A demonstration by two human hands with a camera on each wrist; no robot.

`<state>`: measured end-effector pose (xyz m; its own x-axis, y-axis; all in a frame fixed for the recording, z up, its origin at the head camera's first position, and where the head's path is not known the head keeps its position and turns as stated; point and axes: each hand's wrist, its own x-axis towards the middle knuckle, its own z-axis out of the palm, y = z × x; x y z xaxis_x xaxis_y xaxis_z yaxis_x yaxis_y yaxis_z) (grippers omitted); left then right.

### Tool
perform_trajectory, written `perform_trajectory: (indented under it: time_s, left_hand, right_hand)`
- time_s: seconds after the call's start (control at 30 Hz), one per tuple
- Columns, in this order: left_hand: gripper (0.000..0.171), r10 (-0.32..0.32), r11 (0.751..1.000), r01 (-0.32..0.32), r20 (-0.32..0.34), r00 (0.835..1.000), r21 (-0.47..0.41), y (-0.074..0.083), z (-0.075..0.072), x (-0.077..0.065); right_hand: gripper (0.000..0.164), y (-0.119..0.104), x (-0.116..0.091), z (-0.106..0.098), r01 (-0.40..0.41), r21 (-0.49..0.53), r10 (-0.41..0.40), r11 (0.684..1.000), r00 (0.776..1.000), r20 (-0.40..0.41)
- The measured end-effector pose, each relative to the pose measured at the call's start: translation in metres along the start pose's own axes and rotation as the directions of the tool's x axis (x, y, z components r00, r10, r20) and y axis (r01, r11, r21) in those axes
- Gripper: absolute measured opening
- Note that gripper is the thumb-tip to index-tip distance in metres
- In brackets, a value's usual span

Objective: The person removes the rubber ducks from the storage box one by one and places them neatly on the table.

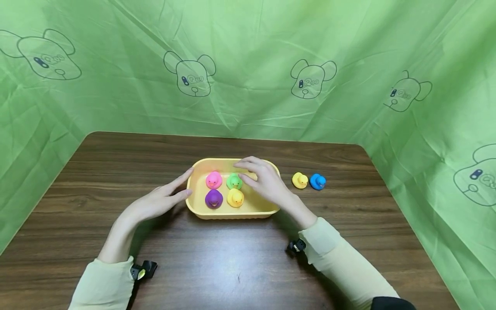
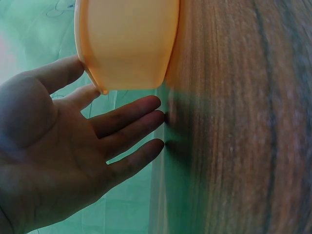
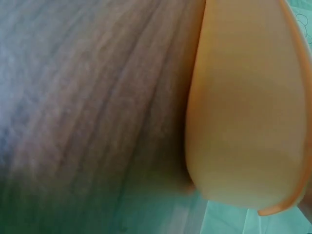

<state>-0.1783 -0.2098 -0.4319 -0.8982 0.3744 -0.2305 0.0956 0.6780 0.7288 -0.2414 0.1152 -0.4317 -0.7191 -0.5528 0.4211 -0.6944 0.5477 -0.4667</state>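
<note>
A yellow plastic basin [image 1: 217, 214] stands on the table with rubber ducks inside it. The pink duck [image 1: 214, 180] and green duck [image 1: 234, 181] sit in the back row, the purple duck [image 1: 214, 199] and a yellow duck [image 1: 235, 198] in front of them. At the basin's left end, my left hand [image 1: 159, 201] has its fingers extended, with thumb and forefinger touching the rim in the left wrist view. My right hand [image 1: 265, 181] reaches over the basin's right side with fingers spread, thumb tip just right of the green duck. In the right wrist view the basin's wall hides most of that hand.
To the right of the basin, another yellow duck [image 1: 300, 180] and a blue duck [image 1: 317, 181] sit side by side on the brown wooden table [image 1: 217, 267]. Green cloth [image 1: 248, 86] with printed bear faces hangs around the table's back and sides.
</note>
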Motion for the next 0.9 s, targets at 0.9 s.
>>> perform_trajectory:
  time_s: [0.9]
  left_hand:
    - [0.07, -0.008, 1.0, 0.008, 0.008, 1.0, -0.007, 0.002, -0.001, 0.0]
  right_hand:
    - [0.038, 0.002, 0.003, 0.019, -0.125, -0.035, 0.129, 0.991, 0.982, 0.136]
